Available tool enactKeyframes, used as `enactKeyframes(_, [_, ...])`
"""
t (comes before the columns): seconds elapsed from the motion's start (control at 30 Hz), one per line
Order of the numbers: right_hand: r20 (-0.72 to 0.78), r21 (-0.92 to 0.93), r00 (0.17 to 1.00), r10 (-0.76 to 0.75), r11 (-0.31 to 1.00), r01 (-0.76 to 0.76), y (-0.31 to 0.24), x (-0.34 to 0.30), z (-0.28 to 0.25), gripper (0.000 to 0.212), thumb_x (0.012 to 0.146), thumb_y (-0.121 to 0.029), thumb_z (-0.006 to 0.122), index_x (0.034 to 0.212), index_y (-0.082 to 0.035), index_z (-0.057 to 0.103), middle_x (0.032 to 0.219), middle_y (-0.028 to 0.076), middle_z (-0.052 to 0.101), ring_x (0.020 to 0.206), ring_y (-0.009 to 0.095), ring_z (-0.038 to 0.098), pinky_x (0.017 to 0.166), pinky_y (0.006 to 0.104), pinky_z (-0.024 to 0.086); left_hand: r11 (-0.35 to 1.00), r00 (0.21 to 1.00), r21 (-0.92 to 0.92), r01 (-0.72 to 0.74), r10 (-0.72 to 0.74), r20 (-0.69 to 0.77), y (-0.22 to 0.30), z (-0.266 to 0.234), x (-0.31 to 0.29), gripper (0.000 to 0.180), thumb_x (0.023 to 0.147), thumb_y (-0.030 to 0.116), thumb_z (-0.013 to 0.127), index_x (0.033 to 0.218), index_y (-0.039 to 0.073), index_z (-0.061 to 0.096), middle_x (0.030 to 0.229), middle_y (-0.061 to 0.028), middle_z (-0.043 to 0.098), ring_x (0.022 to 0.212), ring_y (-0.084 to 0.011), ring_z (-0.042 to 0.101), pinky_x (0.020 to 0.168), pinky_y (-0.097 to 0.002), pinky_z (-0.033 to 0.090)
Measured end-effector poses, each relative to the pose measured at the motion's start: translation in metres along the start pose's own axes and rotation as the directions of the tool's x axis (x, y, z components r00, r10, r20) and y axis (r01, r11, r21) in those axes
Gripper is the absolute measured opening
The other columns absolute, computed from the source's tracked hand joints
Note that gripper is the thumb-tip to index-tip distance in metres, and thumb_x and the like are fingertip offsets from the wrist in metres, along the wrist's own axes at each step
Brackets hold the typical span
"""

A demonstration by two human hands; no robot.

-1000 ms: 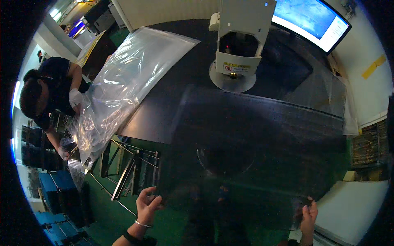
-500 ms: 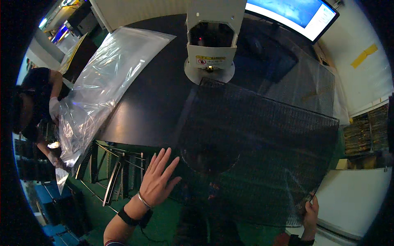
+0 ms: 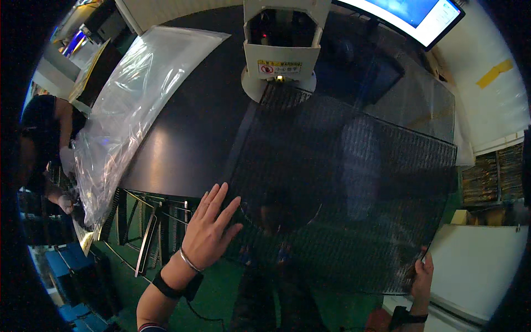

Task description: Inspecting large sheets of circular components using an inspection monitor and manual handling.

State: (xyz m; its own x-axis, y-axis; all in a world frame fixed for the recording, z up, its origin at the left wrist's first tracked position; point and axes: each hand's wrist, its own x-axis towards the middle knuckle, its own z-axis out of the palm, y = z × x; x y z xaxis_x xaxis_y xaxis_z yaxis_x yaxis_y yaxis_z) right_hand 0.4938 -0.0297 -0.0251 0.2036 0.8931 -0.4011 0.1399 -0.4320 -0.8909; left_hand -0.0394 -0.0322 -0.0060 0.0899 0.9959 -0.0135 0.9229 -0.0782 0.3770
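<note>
A large, thin, see-through dark sheet (image 3: 343, 182) with fine rows of marks spans the right of the black table and overhangs its near edge. Its far left corner lies at the base of a white machine head (image 3: 281, 61). My right hand (image 3: 423, 274) grips the sheet's near right corner, thumb on top. My left hand (image 3: 207, 235) is open and palm down, fingers stretched out, by the sheet's left edge; whether it touches the sheet I cannot tell.
Clear plastic film (image 3: 138, 99) covers the table's left side, near a co-worker's gloved hand (image 3: 66, 160). A monitor (image 3: 420, 22) stands at the back right. Below the table is a dark metal rack (image 3: 149, 232); a white cabinet (image 3: 478, 260) stands at the right.
The view has tilted slightly, so the machine sits higher in the picture. The sheet's far corner has slid farther over the machine's base. Both hands have shifted slightly away from me.
</note>
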Motion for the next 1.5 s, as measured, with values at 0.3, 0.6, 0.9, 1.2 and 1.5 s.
enactKeyframes(0.3, [-0.129, -0.178, 0.992, -0.001, 0.984, -0.023, -0.007, 0.009, 0.013, 0.043, 0.087, -0.011, 0.05, 0.127, -0.004, 0.037, 0.113, 0.006, 0.053, 0.093, 0.014, 0.055, 0.08, 0.029, 0.044, 1.0, 1.0, -0.007, -0.013, 0.013, -0.018, -0.003, 0.002, 0.01, 0.05, 0.076, 0.019, 0.062, 0.121, 0.007, 0.046, 0.133, -0.0188, 0.033, 0.123, -0.0362, 0.032, 0.1, -0.0444, 0.029])
enactKeyframes(0.6, [0.105, 0.034, 0.994, -0.019, 0.999, 0.016, -0.026, 0.006, 0.025, 0.044, 0.087, -0.009, 0.049, 0.129, -0.004, 0.035, 0.117, 0.007, 0.051, 0.098, 0.016, 0.054, 0.082, 0.0296, 0.044, 1.0, 1.0, -0.017, -0.006, 0.006, -0.019, -0.005, 0.002, 0.017, 0.05, 0.076, 0.018, 0.062, 0.122, 0.008, 0.045, 0.133, -0.0186, 0.033, 0.123, -0.0362, 0.032, 0.1, -0.0443, 0.03])
enactKeyframes(0.9, [-0.058, -0.044, 0.992, 0.109, 0.993, -0.111, -0.029, 0.008, 0.028, 0.045, 0.087, -0.007, 0.048, 0.13, -0.004, 0.034, 0.116, 0.008, 0.052, 0.097, 0.016, 0.055, 0.08, 0.03, 0.046, 0.999, 1.0, -0.031, 0.01, -0.011, -0.018, -0.006, 0.003, 0.02, 0.051, 0.076, 0.018, 0.062, 0.123, 0.009, 0.044, 0.134, -0.0177, 0.033, 0.123, -0.0356, 0.032, 0.1, -0.0442, 0.03])
enactKeyframes(1.2, [-0.03, 0.007, 0.998, 0.05, 0.999, -0.05, -0.024, 0.013, 0.027, 0.045, 0.087, -0.008, 0.049, 0.129, -0.005, 0.034, 0.111, 0.006, 0.055, 0.089, 0.013, 0.056, 0.074, 0.0268, 0.047, 0.999, 0.999, -0.03, 0.014, -0.015, -0.035, -0.007, 0.003, 0.018, 0.053, 0.074, 0.017, 0.064, 0.123, 0.009, 0.045, 0.133, -0.0172, 0.034, 0.123, -0.0352, 0.033, 0.1, -0.0438, 0.03])
enactKeyframes(1.5, [0.078, 0.027, 0.997, 0.001, 1.0, -0.003, -0.033, 0.016, 0.034, 0.045, 0.087, -0.009, 0.05, 0.129, -0.005, 0.034, 0.11, 0.005, 0.056, 0.087, 0.011, 0.056, 0.071, 0.0244, 0.047, 0.999, 0.999, -0.04, 0.036, -0.036, 0.001, -0.006, 0.004, 0.023, 0.053, 0.076, 0.015, 0.062, 0.125, 0.008, 0.042, 0.136, -0.0162, 0.029, 0.126, -0.0347, 0.027, 0.102, -0.0414, 0.028])
